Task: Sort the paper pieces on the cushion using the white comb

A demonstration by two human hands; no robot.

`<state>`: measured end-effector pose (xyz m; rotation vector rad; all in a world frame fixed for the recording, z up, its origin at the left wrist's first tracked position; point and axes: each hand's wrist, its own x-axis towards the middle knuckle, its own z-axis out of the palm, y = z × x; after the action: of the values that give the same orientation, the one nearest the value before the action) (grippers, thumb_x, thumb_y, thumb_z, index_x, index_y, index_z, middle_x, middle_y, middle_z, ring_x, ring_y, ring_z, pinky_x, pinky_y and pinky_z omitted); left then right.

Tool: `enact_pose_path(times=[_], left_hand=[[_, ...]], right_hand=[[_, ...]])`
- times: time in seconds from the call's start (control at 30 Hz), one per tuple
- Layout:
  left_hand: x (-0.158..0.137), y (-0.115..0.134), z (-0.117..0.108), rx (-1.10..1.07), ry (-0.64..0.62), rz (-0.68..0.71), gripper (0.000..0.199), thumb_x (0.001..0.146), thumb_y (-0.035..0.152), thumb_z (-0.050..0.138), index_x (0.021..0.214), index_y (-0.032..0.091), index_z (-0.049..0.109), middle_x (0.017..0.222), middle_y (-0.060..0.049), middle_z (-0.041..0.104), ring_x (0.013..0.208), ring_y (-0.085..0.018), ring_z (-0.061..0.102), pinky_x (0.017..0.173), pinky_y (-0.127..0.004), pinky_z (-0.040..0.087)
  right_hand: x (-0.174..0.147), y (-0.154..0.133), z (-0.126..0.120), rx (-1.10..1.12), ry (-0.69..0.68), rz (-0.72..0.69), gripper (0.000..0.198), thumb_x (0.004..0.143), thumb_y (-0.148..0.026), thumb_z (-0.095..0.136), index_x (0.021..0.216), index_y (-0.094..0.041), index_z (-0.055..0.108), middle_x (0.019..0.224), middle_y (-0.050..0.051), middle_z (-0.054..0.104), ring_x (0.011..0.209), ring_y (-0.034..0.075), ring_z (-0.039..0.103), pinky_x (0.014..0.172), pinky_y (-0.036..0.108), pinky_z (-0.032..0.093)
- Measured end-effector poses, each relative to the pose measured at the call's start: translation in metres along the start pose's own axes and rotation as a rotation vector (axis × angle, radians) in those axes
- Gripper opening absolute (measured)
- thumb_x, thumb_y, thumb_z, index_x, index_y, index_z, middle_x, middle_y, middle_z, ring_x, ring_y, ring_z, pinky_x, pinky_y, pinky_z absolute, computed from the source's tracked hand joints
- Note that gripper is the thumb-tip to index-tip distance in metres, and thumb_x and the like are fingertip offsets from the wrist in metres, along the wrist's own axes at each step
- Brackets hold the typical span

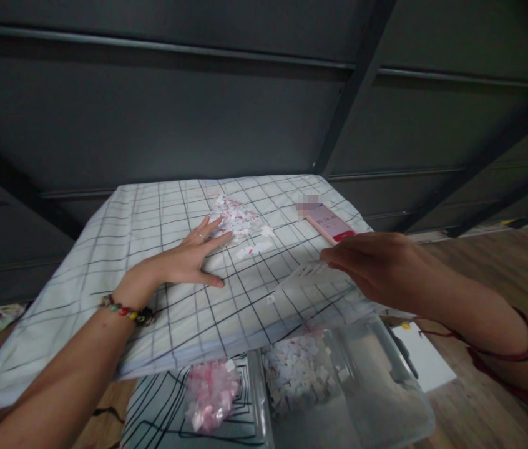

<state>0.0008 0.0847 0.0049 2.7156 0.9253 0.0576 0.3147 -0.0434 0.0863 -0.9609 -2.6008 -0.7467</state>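
My left hand (196, 252) lies spread on the checked cloth, palm down. Its fingertips reach the near left side of a heap of small white and pinkish paper pieces (236, 221). A few loose paper slips (253, 249) lie just right of those fingers. My right hand (376, 265) is over the right side of the cloth, fingers pinched together. From its fingertips a thin whitish piece with slits (308, 269) extends leftward; it is blurred, and its kind is unclear. One small slip (271, 299) rests below that piece.
A phone (329, 223) showing a timer lies beyond my right hand. Below the near edge of the checked cloth (151, 324) are a clear plastic box (362, 374) partly filled with paper bits (296, 371) and a bundle of pink-and-clear packets (212, 396). Dark panels (175, 112) stand behind.
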Motion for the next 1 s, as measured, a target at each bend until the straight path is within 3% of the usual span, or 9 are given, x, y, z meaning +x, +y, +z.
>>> enact_pose_path(times=[0.17,0.33,0.47,0.7,0.87,1.0], left_hand=[[0.001,0.002,-0.002,0.004,-0.021,-0.015,0.096,0.077,0.055,0.067,0.15,0.023,0.015,0.156,-0.014,-0.01,0.138,-0.04,-0.014,0.108,-0.056,0.009],[0.001,0.003,-0.001,0.007,-0.028,-0.033,0.097,0.076,0.053,0.07,0.15,0.019,0.017,0.155,-0.016,-0.011,0.138,-0.039,-0.015,0.109,-0.054,0.009],[0.001,0.002,0.001,0.001,-0.013,-0.012,0.096,0.075,0.051,0.071,0.149,0.02,0.018,0.155,-0.015,-0.011,0.138,-0.038,-0.015,0.109,-0.054,0.009],[0.0,0.003,-0.001,-0.019,-0.008,-0.028,0.097,0.073,0.05,0.073,0.149,0.02,0.02,0.156,-0.014,-0.009,0.138,-0.037,-0.014,0.11,-0.053,0.007],[-0.001,0.003,-0.002,-0.04,-0.03,-0.068,0.1,0.072,0.051,0.074,0.149,0.017,0.02,0.155,-0.016,-0.009,0.139,-0.037,-0.014,0.111,-0.052,0.007],[-0.001,0.002,-0.001,-0.05,-0.024,-0.049,0.099,0.073,0.054,0.072,0.149,0.019,0.02,0.156,-0.015,-0.008,0.139,-0.037,-0.014,0.11,-0.054,0.007]], right_hand=[[0.015,-0.023,-0.013,0.043,0.07,-0.119,0.037,0.086,-0.001,0.031,0.08,-0.013,0.065,0.068,0.005,0.068,0.054,0.013,0.058,0.053,0.026,0.046],[0.007,-0.013,-0.023,-0.017,0.081,-0.083,0.032,0.088,-0.005,0.033,0.08,-0.013,0.063,0.062,0.005,0.064,0.051,0.016,0.056,0.049,0.029,0.044],[-0.003,-0.009,-0.02,0.082,0.003,-0.07,0.031,0.084,0.0,0.036,0.076,-0.017,0.061,0.063,0.003,0.062,0.05,0.013,0.053,0.046,0.027,0.04],[0.023,-0.029,-0.005,0.121,0.072,-0.16,0.029,0.086,-0.001,0.035,0.081,-0.013,0.061,0.065,0.004,0.064,0.055,0.014,0.055,0.052,0.028,0.045],[0.025,-0.023,-0.012,0.075,0.059,-0.149,0.033,0.09,-0.004,0.03,0.083,-0.013,0.061,0.066,0.004,0.064,0.056,0.014,0.056,0.053,0.027,0.045],[0.017,-0.019,-0.015,0.058,0.042,-0.12,0.038,0.091,-0.006,0.031,0.07,-0.018,0.06,0.059,0.003,0.06,0.048,0.013,0.049,0.047,0.028,0.039]])
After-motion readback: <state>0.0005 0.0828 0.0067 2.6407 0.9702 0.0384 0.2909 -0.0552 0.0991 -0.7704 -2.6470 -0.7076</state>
